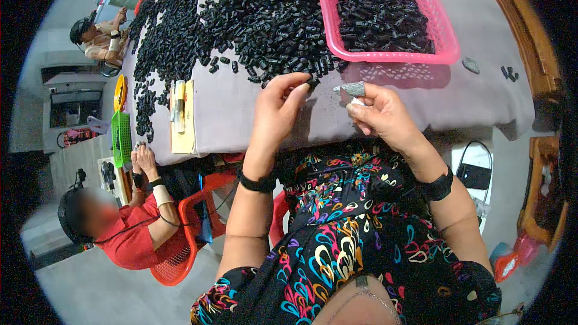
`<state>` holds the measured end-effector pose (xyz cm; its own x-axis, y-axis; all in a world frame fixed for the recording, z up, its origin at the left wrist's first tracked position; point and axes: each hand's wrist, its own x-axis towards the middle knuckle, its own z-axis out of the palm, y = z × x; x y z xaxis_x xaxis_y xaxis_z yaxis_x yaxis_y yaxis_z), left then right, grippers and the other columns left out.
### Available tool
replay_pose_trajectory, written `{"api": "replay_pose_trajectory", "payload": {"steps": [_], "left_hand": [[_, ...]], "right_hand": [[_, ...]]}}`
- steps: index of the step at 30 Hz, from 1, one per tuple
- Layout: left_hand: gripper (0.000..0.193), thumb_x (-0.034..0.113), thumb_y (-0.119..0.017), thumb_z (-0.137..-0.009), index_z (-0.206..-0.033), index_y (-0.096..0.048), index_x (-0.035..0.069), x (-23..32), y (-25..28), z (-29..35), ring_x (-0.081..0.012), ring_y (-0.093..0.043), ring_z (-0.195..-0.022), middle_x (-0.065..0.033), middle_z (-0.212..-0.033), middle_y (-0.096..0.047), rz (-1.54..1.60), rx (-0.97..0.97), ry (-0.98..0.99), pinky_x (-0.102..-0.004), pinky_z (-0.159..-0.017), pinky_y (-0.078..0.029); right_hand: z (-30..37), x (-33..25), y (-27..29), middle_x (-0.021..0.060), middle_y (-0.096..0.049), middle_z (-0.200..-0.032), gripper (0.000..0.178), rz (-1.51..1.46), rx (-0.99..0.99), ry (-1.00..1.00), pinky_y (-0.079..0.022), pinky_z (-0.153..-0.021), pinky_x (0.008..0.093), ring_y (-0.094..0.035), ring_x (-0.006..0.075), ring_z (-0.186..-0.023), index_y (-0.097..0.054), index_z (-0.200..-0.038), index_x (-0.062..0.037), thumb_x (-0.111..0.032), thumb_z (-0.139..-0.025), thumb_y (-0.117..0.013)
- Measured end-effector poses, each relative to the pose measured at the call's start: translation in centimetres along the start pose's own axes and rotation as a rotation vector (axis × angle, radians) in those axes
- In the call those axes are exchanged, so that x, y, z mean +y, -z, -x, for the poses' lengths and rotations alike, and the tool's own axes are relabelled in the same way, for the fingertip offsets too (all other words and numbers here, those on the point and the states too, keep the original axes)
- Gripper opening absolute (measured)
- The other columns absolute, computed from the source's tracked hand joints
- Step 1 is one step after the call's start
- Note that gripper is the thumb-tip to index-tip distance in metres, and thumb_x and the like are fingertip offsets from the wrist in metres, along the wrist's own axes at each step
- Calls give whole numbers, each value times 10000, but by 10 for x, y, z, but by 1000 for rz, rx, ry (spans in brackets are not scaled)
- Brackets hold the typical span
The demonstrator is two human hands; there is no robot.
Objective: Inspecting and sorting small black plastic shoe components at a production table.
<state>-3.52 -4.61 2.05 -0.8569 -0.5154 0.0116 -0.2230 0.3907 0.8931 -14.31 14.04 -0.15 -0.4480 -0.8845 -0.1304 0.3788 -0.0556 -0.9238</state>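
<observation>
My left hand (278, 108) pinches a small black plastic part (313, 82) between thumb and fingertips, at the near edge of the heap. To its right, my right hand (385, 117) is closed on a small, thin, blade-like piece (345, 95), its pointed end turned toward the left hand. A grey cover (354, 88) wraps the right index fingertip, and something white shows below it. Loose black cylindrical parts (271, 24) lie heaped beyond both hands. A pink plastic basket (385, 57) at the far right holds more of them.
A grey scrap (471, 65) and several black parts (509, 73) lie on the cloth-covered table (481, 102) at right. A marker-like tube (179, 105) rests on a yellow pad (189, 120). A co-worker in red (138, 235) sits at left beside a green basket (121, 138); others work farther off.
</observation>
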Motion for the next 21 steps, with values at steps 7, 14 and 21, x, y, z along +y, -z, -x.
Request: {"api": "replay_pose_trajectory", "payload": {"steps": [7,14,21], "left_hand": [[124,61,-648,-769,-870,-604,4,-5,-10,-2,-262,-568,-693,-130,-767,-543,-371,-22,-196,-340,-635,-460],[171,44,-655,-759,-897,-559,10,2,-14,3,-271,-553,-685,-129,-785,-517,-420,-10,-202,-359,-611,-452],[162,33,-626,-803,-951,-567,3,-5,-13,18,-199,-569,-766,-103,-856,-580,-362,16,-174,-296,-689,-455]], "right_hand": [[0,2,0,-57,-490,-658,172,1,11,14,-339,-453,171,-420,10,-523,-578,-1006,-29,-148,-881,-586],[1,-4,0,-55,-472,-676,190,67,-8,-9,-334,-471,165,-403,17,-534,-564,-1058,-26,-110,-889,-545],[2,-3,0,-64,-504,-680,267,37,-7,-6,-343,-460,173,-413,6,-529,-585,-1122,-44,-169,-886,-581]]}}
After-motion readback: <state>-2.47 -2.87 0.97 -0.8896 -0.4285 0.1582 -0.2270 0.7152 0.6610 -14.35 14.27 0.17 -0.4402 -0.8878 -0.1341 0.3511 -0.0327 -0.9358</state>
